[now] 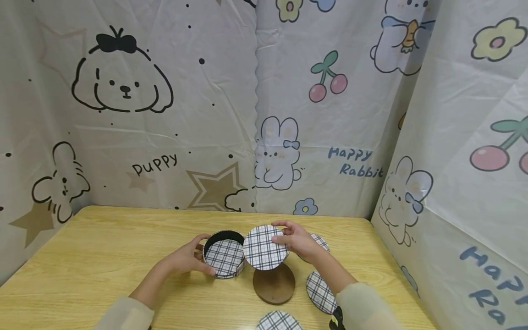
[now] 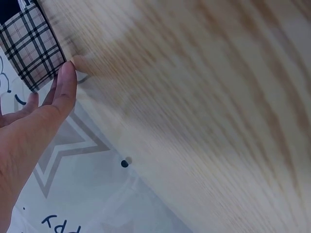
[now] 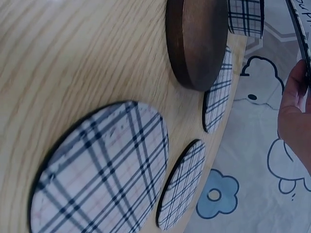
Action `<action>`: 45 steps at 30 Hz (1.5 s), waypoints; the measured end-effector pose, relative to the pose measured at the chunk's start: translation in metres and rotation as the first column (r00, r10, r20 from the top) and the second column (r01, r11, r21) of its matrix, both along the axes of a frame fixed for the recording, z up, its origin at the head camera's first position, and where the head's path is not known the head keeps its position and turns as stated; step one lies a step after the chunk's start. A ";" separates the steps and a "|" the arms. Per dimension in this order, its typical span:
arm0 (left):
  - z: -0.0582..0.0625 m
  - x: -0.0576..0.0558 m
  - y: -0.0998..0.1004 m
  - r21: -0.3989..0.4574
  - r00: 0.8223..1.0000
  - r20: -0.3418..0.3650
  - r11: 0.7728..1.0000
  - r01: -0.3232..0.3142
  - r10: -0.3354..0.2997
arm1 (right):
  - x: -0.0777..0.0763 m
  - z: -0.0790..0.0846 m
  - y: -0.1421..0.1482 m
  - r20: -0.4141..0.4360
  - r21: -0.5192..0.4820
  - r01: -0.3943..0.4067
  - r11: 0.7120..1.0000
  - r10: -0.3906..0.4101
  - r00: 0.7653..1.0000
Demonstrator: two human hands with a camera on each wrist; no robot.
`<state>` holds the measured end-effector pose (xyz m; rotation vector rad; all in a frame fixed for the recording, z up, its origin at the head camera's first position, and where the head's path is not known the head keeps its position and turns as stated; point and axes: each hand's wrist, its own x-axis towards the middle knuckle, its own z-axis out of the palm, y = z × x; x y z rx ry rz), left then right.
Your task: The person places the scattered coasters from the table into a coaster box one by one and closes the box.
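My left hand [image 1: 187, 259] grips a round plaid coaster holder [image 1: 240, 270] from its left side, thumb at the front and fingers behind. The holder has a black inner wall and shows a plaid round surface inside. In the left wrist view, fingertips touch the holder's plaid outer wall [image 2: 34, 46]. My right hand [image 1: 299, 240] pinches a round plaid coaster [image 1: 264, 250] by its right edge, thumb on top. This coaster is raised just right of the holder, above a thick brown round disc [image 1: 274, 286]. The right wrist view shows the held coaster nearly edge-on.
Matching plaid coasters lie about the wooden table [image 1: 136, 247]: one behind the right hand [image 1: 321, 241], one by the right forearm [image 1: 321, 292], one at the front [image 1: 279, 321]. A black object [image 1: 337, 319] shows beside the right sleeve. A printed curtain [image 1: 198, 137] hangs behind.
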<state>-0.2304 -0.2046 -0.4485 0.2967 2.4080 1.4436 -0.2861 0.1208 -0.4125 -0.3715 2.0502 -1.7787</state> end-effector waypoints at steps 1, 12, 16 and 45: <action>0.000 0.000 0.000 0.000 1.000 0.000 1.000 0.001 -0.001 | 0.000 0.000 -0.002 -0.002 -0.001 0.001 1.000 -0.001 1.000; 0.000 0.000 0.001 -0.042 1.000 -0.004 0.999 -0.011 0.011 | 0.004 -0.004 -0.033 -0.031 -0.006 0.054 0.999 -0.054 0.998; 0.000 0.000 0.001 -0.050 1.000 0.002 0.999 -0.022 0.022 | 0.003 -0.007 -0.044 -0.055 -0.015 0.059 0.998 -0.060 0.997; 0.002 0.000 0.003 -0.045 1.000 0.021 0.999 -0.023 0.024 | 0.011 -0.027 -0.101 -0.114 0.064 0.201 0.978 -0.193 0.975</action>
